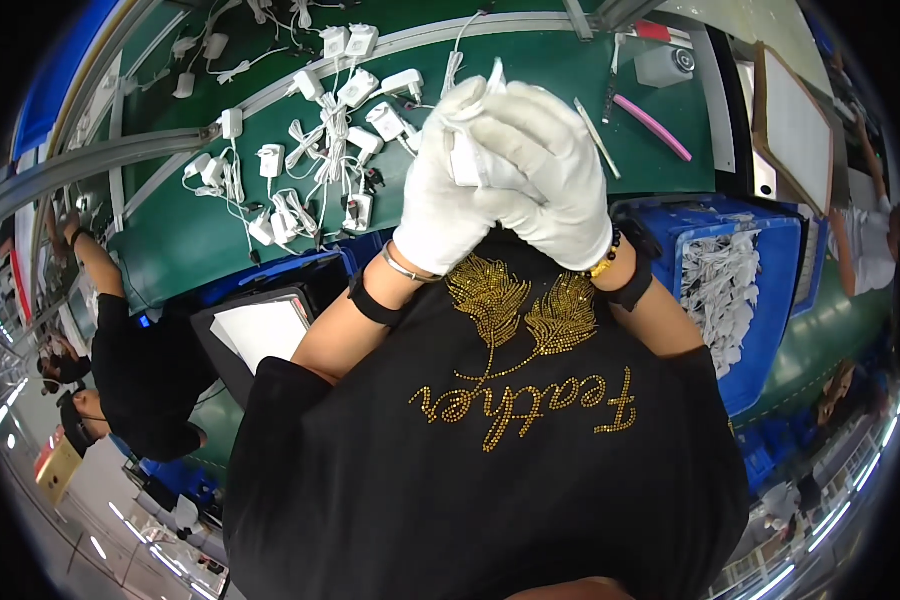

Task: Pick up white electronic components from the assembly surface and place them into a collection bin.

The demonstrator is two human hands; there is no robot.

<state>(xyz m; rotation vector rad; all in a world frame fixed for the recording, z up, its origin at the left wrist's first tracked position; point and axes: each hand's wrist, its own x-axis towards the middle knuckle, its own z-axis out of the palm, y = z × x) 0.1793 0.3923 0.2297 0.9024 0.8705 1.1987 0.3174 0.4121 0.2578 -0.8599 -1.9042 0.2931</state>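
a: what are the hands doing?

b: both wear white gloves and are pressed together above the green table (pixel 200 240). the left hand (pixel 448 195) has its fingers (pixel 462 105) curled shut round a small white adapter (pixel 467 160), which is mostly hidden between the palms. the right hand (pixel 555 175) folds over it from the other side, its fingers (pixel 515 112) closed on the same adapter.

a: anything sticking out of the grip?

b: a thin white bit pokes up above the gloves; i cannot tell whether it is cable or wrapping.

a: and around them?

b: just left of the hands lies a heap of white adapters with cables (pixel 320 150) on the table. to the right, a pink strip (pixel 652 127) lies on the table, and lower down a blue crate (pixel 770 300) holds white bagged pieces (pixel 720 285). near the left forearm is a black tray with a white sheet (pixel 260 330). another person in black (pixel 135 360) sits at far left.
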